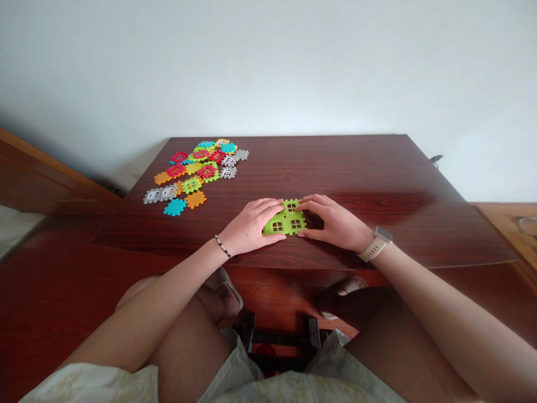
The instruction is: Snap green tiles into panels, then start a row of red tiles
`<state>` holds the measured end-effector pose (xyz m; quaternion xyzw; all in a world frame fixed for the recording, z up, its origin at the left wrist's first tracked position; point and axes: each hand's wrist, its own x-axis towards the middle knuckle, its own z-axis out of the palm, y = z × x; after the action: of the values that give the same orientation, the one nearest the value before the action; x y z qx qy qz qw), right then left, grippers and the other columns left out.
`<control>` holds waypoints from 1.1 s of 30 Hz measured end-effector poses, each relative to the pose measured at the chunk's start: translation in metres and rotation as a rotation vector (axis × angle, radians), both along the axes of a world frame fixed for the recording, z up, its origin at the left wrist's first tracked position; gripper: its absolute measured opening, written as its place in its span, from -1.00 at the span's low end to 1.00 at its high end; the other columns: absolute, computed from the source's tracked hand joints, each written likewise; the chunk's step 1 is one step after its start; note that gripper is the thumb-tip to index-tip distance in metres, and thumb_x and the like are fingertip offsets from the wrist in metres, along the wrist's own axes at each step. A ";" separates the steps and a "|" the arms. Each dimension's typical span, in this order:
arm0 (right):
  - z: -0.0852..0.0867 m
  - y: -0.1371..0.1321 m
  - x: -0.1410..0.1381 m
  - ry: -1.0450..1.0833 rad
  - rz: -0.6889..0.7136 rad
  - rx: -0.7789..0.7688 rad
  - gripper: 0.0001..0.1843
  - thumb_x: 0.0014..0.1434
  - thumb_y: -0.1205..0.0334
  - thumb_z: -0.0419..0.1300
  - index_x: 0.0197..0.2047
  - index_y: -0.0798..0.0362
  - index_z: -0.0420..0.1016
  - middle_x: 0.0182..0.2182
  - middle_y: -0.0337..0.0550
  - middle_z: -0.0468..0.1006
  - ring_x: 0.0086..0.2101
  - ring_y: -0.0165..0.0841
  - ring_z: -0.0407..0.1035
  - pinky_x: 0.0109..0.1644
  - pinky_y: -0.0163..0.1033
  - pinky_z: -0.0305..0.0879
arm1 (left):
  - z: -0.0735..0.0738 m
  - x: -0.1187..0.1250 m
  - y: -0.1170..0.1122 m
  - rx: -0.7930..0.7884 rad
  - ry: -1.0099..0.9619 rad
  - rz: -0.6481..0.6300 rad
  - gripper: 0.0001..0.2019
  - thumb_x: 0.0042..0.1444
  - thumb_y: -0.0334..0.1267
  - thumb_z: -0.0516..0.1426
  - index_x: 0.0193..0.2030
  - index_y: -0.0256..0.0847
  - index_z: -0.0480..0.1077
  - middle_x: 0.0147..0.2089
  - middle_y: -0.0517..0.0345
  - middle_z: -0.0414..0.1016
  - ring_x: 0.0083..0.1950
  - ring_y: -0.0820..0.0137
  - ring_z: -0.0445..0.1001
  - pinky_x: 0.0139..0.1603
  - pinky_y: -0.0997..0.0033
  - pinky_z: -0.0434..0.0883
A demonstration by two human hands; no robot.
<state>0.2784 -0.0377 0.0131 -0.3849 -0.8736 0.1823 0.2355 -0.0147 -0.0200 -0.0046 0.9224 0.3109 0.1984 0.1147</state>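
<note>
A flat group of lime-green interlocking toy panels [289, 225] lies near the front of the table, between my two hands. Window cutouts with crossbars and notched edges show on the panels. My left hand [254, 225] grips the left side, its fingers over the far edge and its thumb along the near edge, hiding the upper left part. From the right, my right hand [335, 224] holds the group between its fingertips at the far right corner and its thumb at the near right corner. A gap shows between its palm and the panels.
On the dark wooden table [377, 184], a loose pile of red, yellow, orange, blue, green and grey panels [201, 168] lies at the back left. A white wall [285, 67] stands behind the table. The table's front edge is close to my wrists.
</note>
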 end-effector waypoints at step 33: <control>0.000 -0.001 -0.001 0.006 -0.012 0.006 -0.50 0.32 -0.10 0.43 0.23 -0.10 0.58 0.22 0.09 0.59 0.23 0.10 0.48 0.38 0.31 0.42 | 0.001 0.001 0.000 -0.014 -0.003 -0.001 -0.36 0.36 0.06 0.32 0.47 -0.15 0.39 0.53 -0.18 0.41 0.55 -0.04 0.36 0.57 -0.22 0.31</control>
<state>0.2777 -0.0387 0.0135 -0.3887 -0.8711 0.1796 0.2405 -0.0142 -0.0201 -0.0039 0.9214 0.3115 0.1978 0.1217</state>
